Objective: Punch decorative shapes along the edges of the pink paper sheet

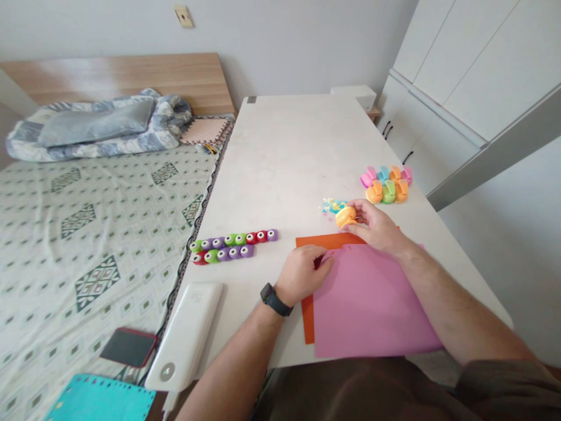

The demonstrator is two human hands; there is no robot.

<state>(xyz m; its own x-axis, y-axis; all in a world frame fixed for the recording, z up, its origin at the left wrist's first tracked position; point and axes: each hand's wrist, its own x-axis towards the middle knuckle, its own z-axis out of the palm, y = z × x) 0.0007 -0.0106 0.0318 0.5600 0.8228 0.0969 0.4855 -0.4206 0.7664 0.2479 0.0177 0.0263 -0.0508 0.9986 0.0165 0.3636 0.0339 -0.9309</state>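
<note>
My right hand [376,227] is closed around a small orange paper punch [345,216] just past the far edge of the paper. My left hand [303,273], with a black watch on the wrist, has its fingers curled and pinches the near-left corner of a pink paper sheet [368,304]. The pink sheet lies on top of an orange sheet [309,318] on the white table [284,158]. Small coloured paper cut-outs [332,205] lie just beyond the orange punch.
Two rows of small punches in green, purple and red [230,245] sit left of the paper. A cluster of pink, blue, orange and green punches [387,184] stands at the right edge. A white power bank [186,333] lies at the near-left corner. A bed, phone [128,347] and teal sheet [100,400] are to the left.
</note>
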